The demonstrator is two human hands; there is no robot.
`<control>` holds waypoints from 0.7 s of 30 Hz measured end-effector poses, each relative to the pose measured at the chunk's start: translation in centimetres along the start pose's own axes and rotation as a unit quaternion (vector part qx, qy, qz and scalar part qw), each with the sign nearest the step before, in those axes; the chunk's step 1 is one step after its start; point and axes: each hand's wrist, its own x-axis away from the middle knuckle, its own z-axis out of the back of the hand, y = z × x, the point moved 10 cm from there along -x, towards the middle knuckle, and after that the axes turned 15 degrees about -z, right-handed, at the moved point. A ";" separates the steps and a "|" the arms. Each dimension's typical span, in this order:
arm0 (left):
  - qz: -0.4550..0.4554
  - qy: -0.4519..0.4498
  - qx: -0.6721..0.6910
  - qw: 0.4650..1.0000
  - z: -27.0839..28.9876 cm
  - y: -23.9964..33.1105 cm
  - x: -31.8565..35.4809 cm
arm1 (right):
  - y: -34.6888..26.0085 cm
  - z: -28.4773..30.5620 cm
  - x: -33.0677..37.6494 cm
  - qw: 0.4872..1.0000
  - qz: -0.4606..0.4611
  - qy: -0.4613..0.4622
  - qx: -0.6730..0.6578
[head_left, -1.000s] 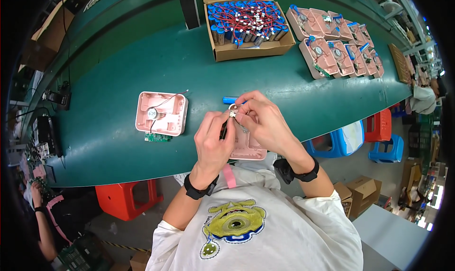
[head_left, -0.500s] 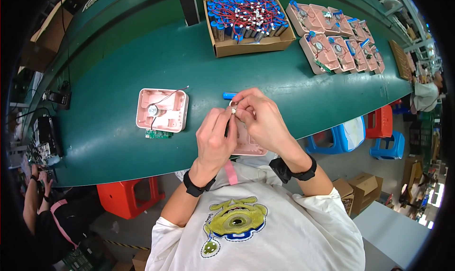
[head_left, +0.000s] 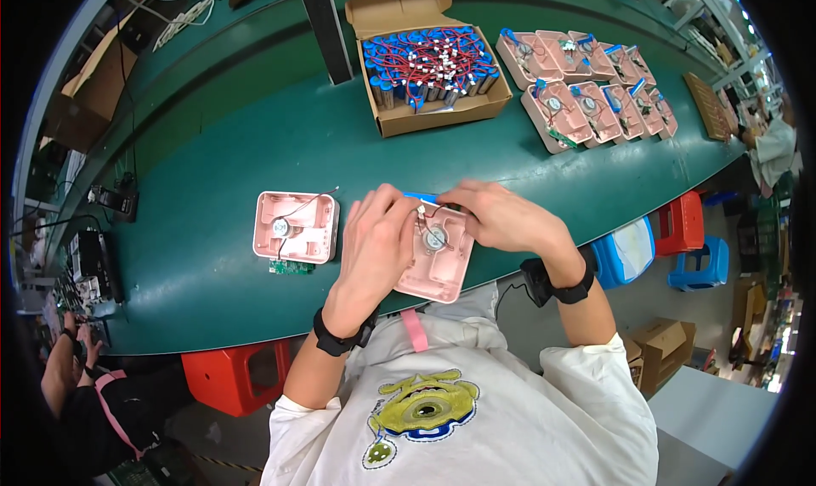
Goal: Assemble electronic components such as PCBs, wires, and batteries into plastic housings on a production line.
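In front of me a pink plastic housing (head_left: 433, 275) lies on the green bench, with a round silver speaker (head_left: 435, 237) and thin wires inside. A blue cylindrical battery (head_left: 422, 198) is at its far edge. My left hand (head_left: 374, 241) covers the housing's left side, fingers bent and closed at the battery's left end; its fingertips are partly hidden. My right hand (head_left: 506, 218) pinches at the battery's right end, by the dark wires. Between the hands, a small white connector (head_left: 421, 210) shows above the speaker.
To the left lies another pink housing (head_left: 320, 246) with a speaker and a green circuit board (head_left: 291, 267) at its near edge. Beyond my hands stands a cardboard box (head_left: 446, 122) of wired blue batteries, beside a metal post (head_left: 325, 31). Filled pink housings (head_left: 557, 125) sit far right.
My hands have moved apart from the pinched white connector to the battery's two ends. The housing's speaker and inside now show between them. The view has shifted a little.
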 end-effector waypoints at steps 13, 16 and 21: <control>0.069 -0.044 -0.146 0.986 1.3 1.2 2.8 | -2.4 -1.1 3.4 1.000 -0.004 -0.018 0.020; 0.111 0.033 -0.070 0.991 0.9 1.0 5.2 | -3.5 -0.9 3.5 0.989 0.079 0.074 0.101; 0.091 0.105 -0.052 0.989 0.4 0.2 7.9 | -2.2 -1.1 2.3 0.992 0.041 0.026 0.116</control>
